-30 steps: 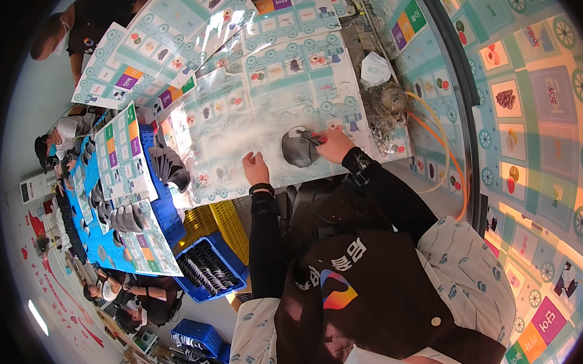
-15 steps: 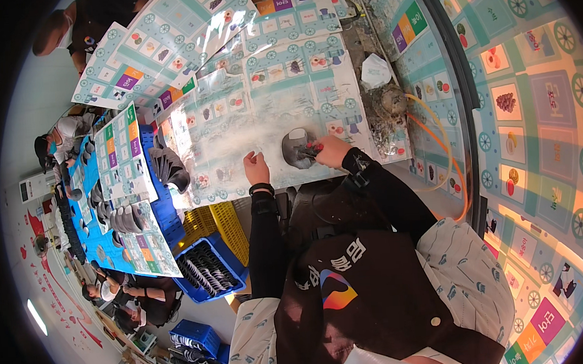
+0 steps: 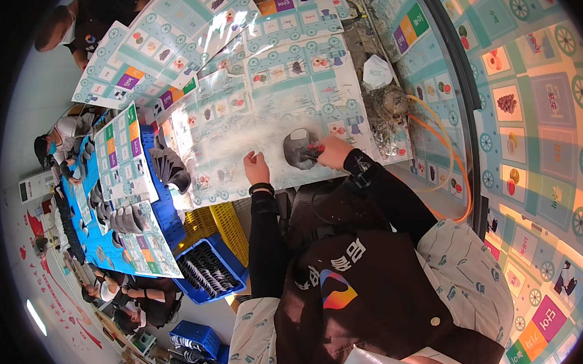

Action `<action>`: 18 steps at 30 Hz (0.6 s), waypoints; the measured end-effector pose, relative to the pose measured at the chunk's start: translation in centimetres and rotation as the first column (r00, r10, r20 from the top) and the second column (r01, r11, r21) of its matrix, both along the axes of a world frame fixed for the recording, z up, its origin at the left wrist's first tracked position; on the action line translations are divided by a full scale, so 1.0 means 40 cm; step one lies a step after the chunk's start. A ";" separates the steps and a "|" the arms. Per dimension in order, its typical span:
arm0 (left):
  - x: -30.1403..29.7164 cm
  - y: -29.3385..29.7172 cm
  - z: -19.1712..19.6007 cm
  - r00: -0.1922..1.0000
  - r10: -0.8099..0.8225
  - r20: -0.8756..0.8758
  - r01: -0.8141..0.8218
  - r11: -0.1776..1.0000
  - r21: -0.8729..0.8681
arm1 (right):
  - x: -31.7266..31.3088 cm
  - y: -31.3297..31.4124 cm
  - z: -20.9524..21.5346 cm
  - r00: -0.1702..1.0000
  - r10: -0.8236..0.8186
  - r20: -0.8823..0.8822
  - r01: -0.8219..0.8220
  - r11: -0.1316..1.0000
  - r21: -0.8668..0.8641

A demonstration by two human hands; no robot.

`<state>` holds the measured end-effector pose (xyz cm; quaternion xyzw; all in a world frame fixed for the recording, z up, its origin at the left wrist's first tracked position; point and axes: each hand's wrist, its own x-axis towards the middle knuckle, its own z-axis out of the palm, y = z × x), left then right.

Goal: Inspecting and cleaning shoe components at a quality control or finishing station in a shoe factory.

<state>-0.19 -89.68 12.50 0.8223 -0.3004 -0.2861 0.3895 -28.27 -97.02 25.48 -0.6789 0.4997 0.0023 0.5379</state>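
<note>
A dark grey rounded piece (image 3: pixel 297 156) with a pale patch on its upper edge lies on the dusty sheet-covered table (image 3: pixel 262 127) in front of me. At its right side my right hand (image 3: pixel 335 154) is closed around a small red-and-black hand tool (image 3: pixel 315 149); the tool's kind is too small to tell. The tool's dark end reaches over the piece. My left hand (image 3: pixel 256 168) rests near the table's front edge, left of the piece and apart from it, fingers loosely bent and apart, holding nothing.
Stacked grey curved pieces (image 3: pixel 167 169) stand at the table's left. Below them are a yellow crate (image 3: pixel 231 228) and a blue crate (image 3: pixel 240 277) of dark pieces. Yellow and orange hoses (image 3: pixel 462 170) hang at right near a crumpled white mask (image 3: pixel 377 72). Several people work at far left.
The right hand and its tool have shifted very slightly over the grey piece, which shows a small change in position. My left hand stays where it was.
</note>
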 end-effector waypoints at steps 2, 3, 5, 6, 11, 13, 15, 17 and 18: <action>0.002 -0.002 0.002 1.000 0.000 0.007 0.000 1.000 0.001 | -0.002 0.002 -0.006 0.999 0.034 -0.029 -0.033 0.999 0.037; 0.000 -0.009 0.003 1.000 -0.005 0.012 0.005 1.000 -0.001 | -0.008 0.003 -0.032 0.999 0.030 -0.031 -0.029 0.999 0.034; -0.001 -0.014 0.003 1.000 -0.008 0.011 0.008 1.000 0.002 | -0.006 0.003 -0.061 0.995 -0.086 0.050 0.093 0.982 -0.164; 0.001 -0.014 0.001 1.000 -0.008 0.011 0.008 1.000 0.008 | -0.005 -0.002 -0.063 0.995 -0.085 0.050 0.092 0.982 -0.164; 0.018 0.005 -0.008 1.000 0.005 0.013 -0.005 1.000 0.006 | 0.012 0.000 -0.017 0.995 -0.087 0.045 0.088 0.996 -0.018; 0.016 0.010 -0.004 1.000 0.007 -0.004 -0.007 1.000 -0.001 | 0.008 0.004 -0.017 0.998 -0.032 0.045 0.032 0.999 0.002; 0.006 0.001 0.006 1.000 -0.008 0.015 0.008 1.000 0.013 | -0.007 0.008 -0.054 0.999 0.014 0.045 -0.015 1.000 0.016; -0.010 -0.017 0.012 1.000 -0.022 -0.006 0.022 1.000 0.001 | -0.022 0.010 -0.112 0.998 -0.005 0.057 0.031 0.885 -0.464; -0.010 -0.014 0.010 1.000 -0.019 -0.021 0.019 1.000 0.000 | -0.023 0.010 -0.107 0.998 -0.004 0.057 0.030 0.886 -0.462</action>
